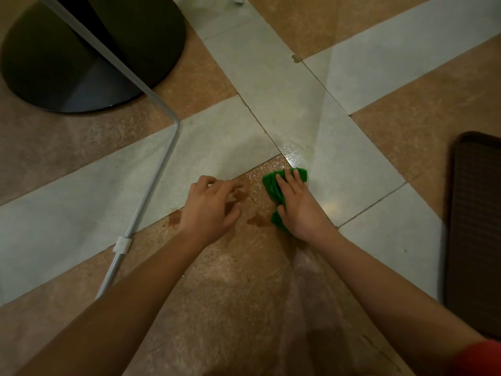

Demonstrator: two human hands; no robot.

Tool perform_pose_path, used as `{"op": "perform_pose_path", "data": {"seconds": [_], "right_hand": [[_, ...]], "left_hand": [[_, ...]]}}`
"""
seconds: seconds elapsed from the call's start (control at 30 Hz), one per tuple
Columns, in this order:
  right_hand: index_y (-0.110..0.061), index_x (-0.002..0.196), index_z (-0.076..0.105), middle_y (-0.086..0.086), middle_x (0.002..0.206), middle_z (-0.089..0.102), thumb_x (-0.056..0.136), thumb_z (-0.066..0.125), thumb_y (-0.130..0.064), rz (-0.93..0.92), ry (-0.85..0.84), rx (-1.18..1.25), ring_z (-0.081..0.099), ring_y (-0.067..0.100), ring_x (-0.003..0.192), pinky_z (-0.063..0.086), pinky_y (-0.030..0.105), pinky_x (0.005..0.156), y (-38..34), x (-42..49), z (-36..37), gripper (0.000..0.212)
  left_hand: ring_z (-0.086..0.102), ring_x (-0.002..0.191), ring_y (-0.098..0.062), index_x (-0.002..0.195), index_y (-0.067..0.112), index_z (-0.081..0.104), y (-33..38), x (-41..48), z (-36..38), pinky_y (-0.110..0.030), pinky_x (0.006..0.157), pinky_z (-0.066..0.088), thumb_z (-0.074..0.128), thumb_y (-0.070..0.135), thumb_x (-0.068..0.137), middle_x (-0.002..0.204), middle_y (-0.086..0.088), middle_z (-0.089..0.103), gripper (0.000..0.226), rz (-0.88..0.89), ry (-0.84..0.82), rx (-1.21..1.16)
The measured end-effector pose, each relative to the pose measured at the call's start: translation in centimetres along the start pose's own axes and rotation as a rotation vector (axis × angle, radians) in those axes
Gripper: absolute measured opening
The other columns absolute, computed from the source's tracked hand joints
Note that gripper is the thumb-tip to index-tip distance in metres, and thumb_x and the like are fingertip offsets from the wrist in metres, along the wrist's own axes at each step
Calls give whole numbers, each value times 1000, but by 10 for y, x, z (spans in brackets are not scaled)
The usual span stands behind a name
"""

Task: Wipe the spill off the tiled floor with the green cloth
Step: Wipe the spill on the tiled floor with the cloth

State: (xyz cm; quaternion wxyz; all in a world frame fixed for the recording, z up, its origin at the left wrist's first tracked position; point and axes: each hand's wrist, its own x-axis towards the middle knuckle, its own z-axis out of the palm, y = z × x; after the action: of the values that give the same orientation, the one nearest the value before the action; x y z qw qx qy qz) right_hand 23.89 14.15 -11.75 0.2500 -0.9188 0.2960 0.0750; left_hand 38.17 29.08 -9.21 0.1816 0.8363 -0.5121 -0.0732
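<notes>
my R hand (298, 210) flat, pressing green cloth (272, 185) on tiled floor (244, 280) | my L hand (208, 210) loose, holds nothing, fingertips by spill (257, 220)

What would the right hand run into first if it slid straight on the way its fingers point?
Likely the glossy wet patch at the tile corner, just beyond the crumpled green cloth under the right hand. Past that, only bare pale grey tiled floor shows.

Dim, warm light here; bright glare pops on the wet tiled floor (294, 156) (fainter sheen lower right of it); corners sink dark; tile lines bow toward the wide-angle edges; everything slightly soft.
</notes>
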Motion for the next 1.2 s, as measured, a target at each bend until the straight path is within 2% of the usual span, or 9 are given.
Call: {"op": "perform_pose_path", "data": {"seconds": [0.1, 0.23, 0.33, 0.47, 0.67, 0.83, 0.93, 1.13, 1.2], "right_hand": [[-15, 149, 3, 5, 157, -9, 94, 46, -20, -46, -49, -27, -14, 22, 144, 1, 39, 119, -7, -1, 6, 70], [-21, 149, 3, -4, 150, -15, 91, 50, -24, -278, -131, -84, -22, 14, 136, -9, 34, 113, -8, -22, 25, 74], [-22, 149, 3, -4, 152, -14, 92, 50, -24, -214, -110, -75, -21, 13, 136, -5, 32, 113, -2, -12, 20, 74], [-14, 149, -1, 5, 157, -11, 95, 44, -20, -69, -66, -40, -18, 21, 142, -9, 33, 111, -13, 9, 14, 71], [-21, 149, -1, -2, 154, -15, 93, 47, -25, -248, -159, -99, -24, 14, 136, -9, 33, 113, -8, -6, 24, 74], [-14, 149, 4, 7, 158, -4, 93, 47, -19, 0, -8, -8, -11, 25, 144, -2, 37, 117, 4, 16, 5, 71], [-12, 149, 4, 9, 158, -5, 94, 45, -17, 82, 25, -7, -11, 27, 145, -2, 39, 118, 1, 19, 1, 69], [-21, 149, 4, -5, 151, -12, 89, 53, -24, -240, -77, -103, -14, 16, 140, 1, 33, 114, 1, -29, 18, 77], [-22, 149, 4, -6, 151, -12, 90, 52, -26, -218, -58, -140, -14, 15, 141, -5, 31, 113, 12, -30, 14, 76]], "left_hand": [[53, 106, -30, 111, 18, 63, -2, -3, 0, -39, 83, 41, 69, 31, 76, 100, -1, 66, 37, 7, 47, 95], [50, 113, -28, 116, 19, 58, -7, 0, 1, -40, 90, 39, 67, 40, 77, 112, -3, 62, 46, -66, 27, 99], [47, 118, -27, 121, 21, 54, -9, 0, 3, -41, 93, 37, 67, 45, 75, 119, -2, 59, 54, -89, 2, 107], [41, 126, -28, 129, 22, 48, -16, -1, 5, -43, 100, 33, 65, 47, 77, 130, -4, 54, 60, -132, -25, 112], [39, 128, -26, 132, 22, 44, -22, 5, 8, -44, 103, 32, 57, 48, 82, 133, -4, 50, 58, -200, -28, 104], [36, 130, -25, 134, 24, 41, -24, 3, 11, -42, 105, 29, 55, 51, 82, 137, -4, 47, 60, -206, -67, 99], [39, 127, -24, 135, 25, 40, -22, 5, 13, -40, 103, 30, 56, 51, 82, 137, -3, 47, 62, -196, -69, 101], [44, 120, -25, 134, 22, 41, -8, 15, 19, -39, 98, 34, 59, 46, 80, 131, -4, 51, 62, -154, -54, 63], [42, 122, -24, 134, 23, 41, -4, 19, 20, -39, 100, 32, 58, 47, 81, 132, -4, 50, 62, -151, -58, 60]]}}
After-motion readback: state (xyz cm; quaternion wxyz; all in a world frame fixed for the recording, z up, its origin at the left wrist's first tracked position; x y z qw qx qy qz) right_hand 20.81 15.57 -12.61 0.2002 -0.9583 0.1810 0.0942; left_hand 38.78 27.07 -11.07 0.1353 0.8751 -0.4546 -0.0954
